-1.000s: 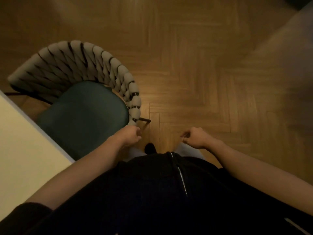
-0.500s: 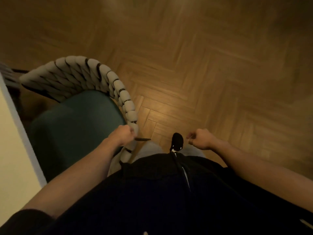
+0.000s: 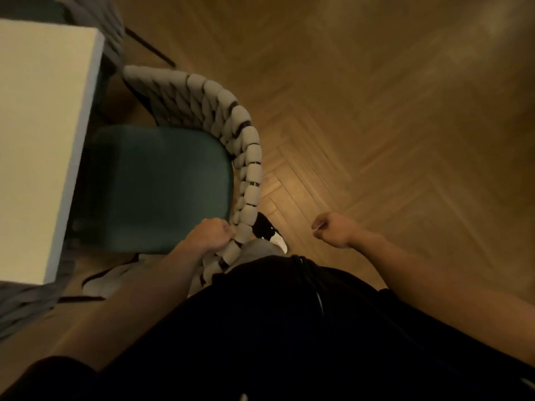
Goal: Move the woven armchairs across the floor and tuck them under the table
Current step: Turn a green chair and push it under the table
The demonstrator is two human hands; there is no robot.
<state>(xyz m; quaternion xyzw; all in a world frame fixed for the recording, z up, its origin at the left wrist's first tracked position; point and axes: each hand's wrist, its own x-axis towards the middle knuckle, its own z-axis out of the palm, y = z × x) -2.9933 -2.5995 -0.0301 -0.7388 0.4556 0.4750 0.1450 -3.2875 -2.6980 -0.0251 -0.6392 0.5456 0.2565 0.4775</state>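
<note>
The left hand (image 3: 210, 234) is clamped on the near end of the curved rim of the grey woven armchair with a teal seat cushion (image 3: 252, 157). Its seat sits partly under the white counter (image 3: 37, 134) at left. The right hand (image 3: 333, 228) is fisted, holding nothing, above the herringbone wooden floor (image 3: 390, 125).
</note>
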